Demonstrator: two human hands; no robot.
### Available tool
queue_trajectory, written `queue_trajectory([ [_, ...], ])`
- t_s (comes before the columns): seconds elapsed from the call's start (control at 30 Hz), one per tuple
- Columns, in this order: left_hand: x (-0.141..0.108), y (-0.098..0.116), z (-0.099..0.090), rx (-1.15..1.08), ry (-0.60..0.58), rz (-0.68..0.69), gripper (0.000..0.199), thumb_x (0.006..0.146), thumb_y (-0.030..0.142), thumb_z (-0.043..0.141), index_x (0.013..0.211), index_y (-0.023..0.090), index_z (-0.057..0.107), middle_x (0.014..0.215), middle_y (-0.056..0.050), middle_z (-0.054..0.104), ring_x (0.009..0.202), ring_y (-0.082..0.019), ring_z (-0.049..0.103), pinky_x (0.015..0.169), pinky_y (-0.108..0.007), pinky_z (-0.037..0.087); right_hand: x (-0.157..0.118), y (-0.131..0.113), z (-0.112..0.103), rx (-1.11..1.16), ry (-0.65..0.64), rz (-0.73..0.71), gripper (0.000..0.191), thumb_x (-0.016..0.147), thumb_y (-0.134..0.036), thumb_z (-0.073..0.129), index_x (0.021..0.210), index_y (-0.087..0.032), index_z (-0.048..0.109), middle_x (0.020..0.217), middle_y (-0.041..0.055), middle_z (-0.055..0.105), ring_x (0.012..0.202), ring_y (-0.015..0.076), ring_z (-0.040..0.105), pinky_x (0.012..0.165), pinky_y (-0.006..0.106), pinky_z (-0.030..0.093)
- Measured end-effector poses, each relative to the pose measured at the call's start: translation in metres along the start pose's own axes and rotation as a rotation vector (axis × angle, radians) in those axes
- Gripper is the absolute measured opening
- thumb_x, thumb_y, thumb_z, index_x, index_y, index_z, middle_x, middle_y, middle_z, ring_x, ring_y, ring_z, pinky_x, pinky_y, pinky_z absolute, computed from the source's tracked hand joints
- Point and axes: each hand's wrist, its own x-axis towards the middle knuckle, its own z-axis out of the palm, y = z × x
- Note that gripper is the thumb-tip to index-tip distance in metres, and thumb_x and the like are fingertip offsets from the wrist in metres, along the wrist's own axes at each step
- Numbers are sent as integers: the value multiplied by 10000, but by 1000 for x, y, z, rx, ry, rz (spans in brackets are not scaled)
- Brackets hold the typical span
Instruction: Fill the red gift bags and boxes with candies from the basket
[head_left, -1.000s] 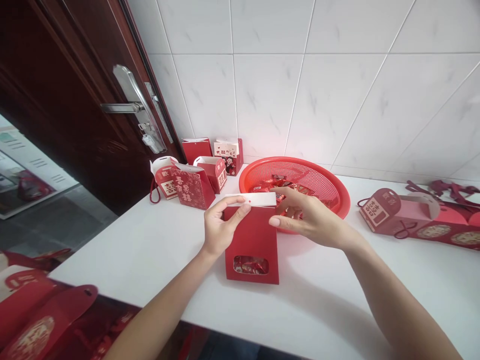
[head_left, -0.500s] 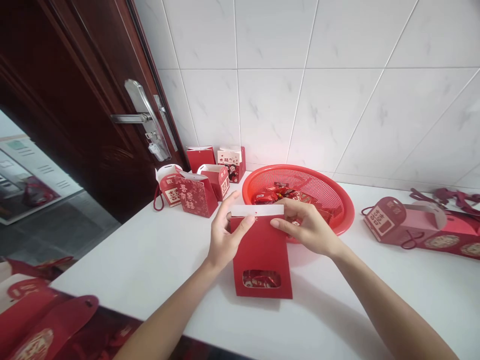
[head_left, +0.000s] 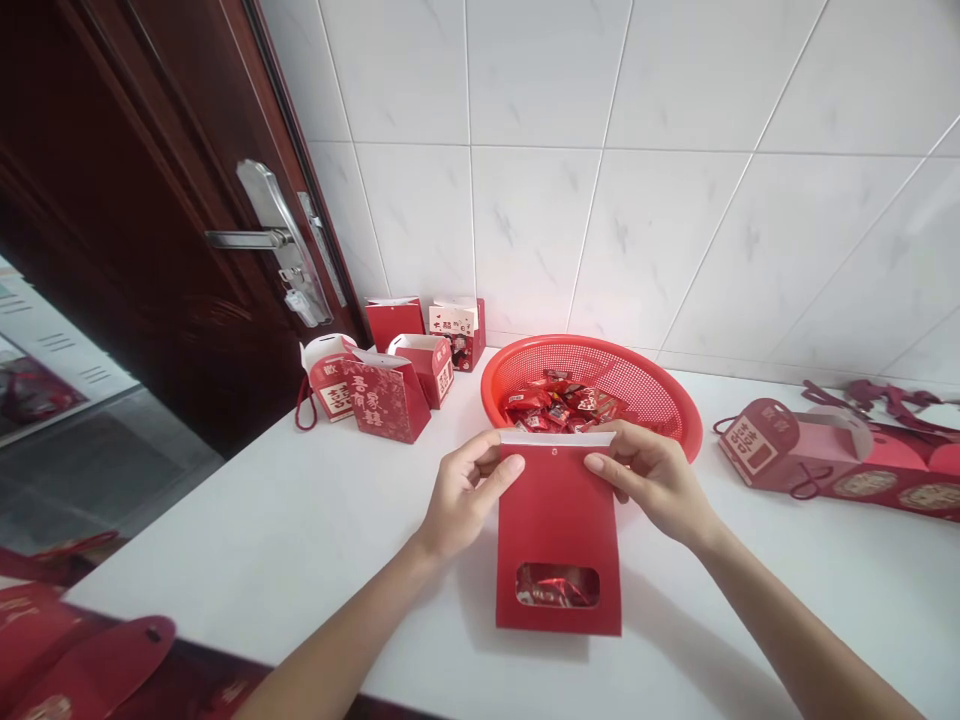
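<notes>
Both my hands grip a red paper gift box [head_left: 559, 515] by its top edge, where a white inner strip shows. My left hand [head_left: 469, 492] pinches the top left corner, thumb on the front. At the top right corner my right hand [head_left: 651, 480] does the same, its thumb on the front and fingers behind. Shiny red wrapped candy [head_left: 555, 590] shows through the window low on the box's front. Just behind the box stands a red plastic basket [head_left: 679, 400] with several wrapped candies [head_left: 559, 398] in it.
Several red gift boxes [head_left: 386, 400] stand at the back left by the wall. More boxes [head_left: 799, 445] and dark red ribbons [head_left: 885, 400] lie at the right on the white table [head_left: 315, 540]. Further red boxes [head_left: 97, 650] are below its left edge. A dark door [head_left: 150, 180] is at the left.
The box has come nearer and a little to the right in view, its top edges closer together. My left hand's fingers have drawn in against its corner. More candy in the basket shows.
</notes>
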Motion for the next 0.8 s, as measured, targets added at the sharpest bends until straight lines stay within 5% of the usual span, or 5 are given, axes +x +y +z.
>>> queue_trajectory([
  [0.2, -4, -7, 2, 121, 2, 10, 318, 947, 414, 660, 1164, 185, 704, 705, -12, 663, 646, -165, 619, 628, -271, 531, -13, 9, 3, -95, 126, -73, 328, 927, -440, 694, 723, -206, 590, 611, -18, 496, 529, 130, 468, 429, 252, 399],
  [0.4, -4, -12, 3, 190, 18, 44, 297, 958, 395, 647, 1183, 208, 700, 676, 17, 624, 608, -144, 589, 614, -254, 523, -18, 18, 7, -249, 216, -210, 196, 966, -338, 655, 1114, -226, 718, 684, -12, 599, 567, 144, 548, 506, 267, 501],
  [0.57, -4, -15, 4, 219, 25, 134, 193, 960, 346, 645, 1065, 206, 724, 916, -47, 762, 768, -170, 702, 703, -261, 579, -22, 24, 9, -382, 266, -378, 185, 992, -354, 618, 1056, -215, 722, 895, 66, 769, 733, 194, 708, 624, 299, 580],
  [0.8, -4, -14, 5, 267, 23, 226, 152, 964, 297, 626, 1029, 204, 727, 984, -59, 786, 865, -181, 741, 764, -253, 600, -24, 20, 13, -330, 326, -361, 256, 1032, -374, 546, 990, -207, 736, 865, 67, 777, 744, 198, 724, 623, 297, 573],
])
